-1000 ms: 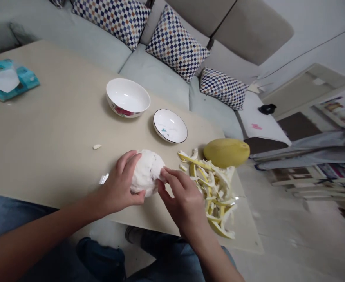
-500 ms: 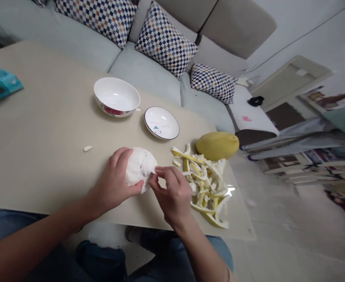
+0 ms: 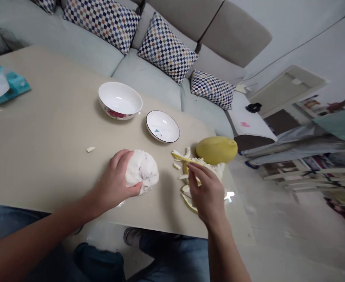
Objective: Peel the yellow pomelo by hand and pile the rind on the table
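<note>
A peeled pomelo (image 3: 144, 171), white with pith all over, is gripped from its left side by my left hand (image 3: 115, 182), fingers over the top and thumb at the front. My right hand (image 3: 206, 192) is away from the fruit, above the heap of yellow and white pomelo peel (image 3: 189, 201), and covers part of it. Its thumb and fingertips are pinched together; whatever may be between them is too small to make out. Behind the heap lies a whole yellow pomelo (image 3: 216, 150).
A deep white flowered bowl (image 3: 121, 100) and a small dark-rimmed dish (image 3: 163, 127) stand beyond the fruit. A bit of pith (image 3: 90, 149) and a blue tissue pack (image 3: 13, 84) lie leftward on the table (image 3: 51, 137). Another person (image 3: 336, 125) is at far right.
My right hand has left the pomelo's right side and moved right, over the peel heap. My left hand keeps its hold on the fruit. Another person has come into view at right.
</note>
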A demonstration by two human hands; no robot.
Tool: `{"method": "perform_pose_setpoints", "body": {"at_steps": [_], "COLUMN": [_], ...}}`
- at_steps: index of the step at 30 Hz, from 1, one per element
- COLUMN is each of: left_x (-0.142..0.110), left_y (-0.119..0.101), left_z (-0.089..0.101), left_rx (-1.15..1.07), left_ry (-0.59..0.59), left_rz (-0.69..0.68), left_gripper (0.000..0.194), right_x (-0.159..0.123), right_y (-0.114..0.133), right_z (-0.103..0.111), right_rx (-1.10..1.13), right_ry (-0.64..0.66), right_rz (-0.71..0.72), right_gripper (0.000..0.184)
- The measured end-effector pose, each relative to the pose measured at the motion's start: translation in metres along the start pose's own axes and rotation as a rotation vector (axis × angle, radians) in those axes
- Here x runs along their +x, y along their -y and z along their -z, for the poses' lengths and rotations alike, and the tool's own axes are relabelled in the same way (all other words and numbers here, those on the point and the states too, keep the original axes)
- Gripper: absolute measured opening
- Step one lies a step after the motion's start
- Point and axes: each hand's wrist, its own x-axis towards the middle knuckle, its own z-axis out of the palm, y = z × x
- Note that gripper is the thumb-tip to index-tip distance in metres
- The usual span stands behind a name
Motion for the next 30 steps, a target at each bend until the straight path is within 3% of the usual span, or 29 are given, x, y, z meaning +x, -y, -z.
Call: {"method": "perform_pose_setpoints", "body": {"at_steps": [2, 4, 7, 11, 16, 20, 26, 30], "left_x": [-0.001, -0.001, 0.001, 0.004, 0.008, 0.006, 0.003, 0.004], "left_y": [-0.001, -0.002, -0.005, -0.008, -0.008, -0.006, -0.005, -0.006], "left_z": [-0.001, -0.001, -0.001, -0.003, -0.006, -0.007, -0.005, -0.005], "left_rx": [0.011, 0.012, 0.014, 0.020, 0.016, 0.002, 0.005, 0.018], "left_ry": [-0.007, -0.017, -0.029, -0.051, -0.075, -0.070, -0.039, -0.027], "left_rz": [-0.012, -0.017, -0.016, -0.027, -0.020, -0.028, -0.033, -0.019], "left_gripper": [0.078, 0.078, 0.077, 0.074, 0.075, 0.076, 0.078, 0.080], "right_x": [0.002, 0.004, 0.007, 0.010, 0.015, 0.022, 0.025, 0.018], "right_y": [0.043, 0.076, 0.096, 0.097, 0.105, 0.103, 0.094, 0.095], "right_z": [0.001, 0.000, -0.004, -0.008, -0.012, -0.013, 0.000, -0.001], "right_rx": [0.141, 0.102, -0.067, -0.284, -0.404, -0.388, -0.223, -0.263], "right_ry": [0.001, 0.024, 0.025, 0.019, 0.037, 0.027, 0.152, 0.094], "right_rz": [0.172, 0.323, 0.450, 0.547, 0.555, 0.523, 0.524, 0.536], "right_gripper": [0.021, 0.023, 0.025, 0.022, 0.020, 0.016, 0.017, 0.021]}}
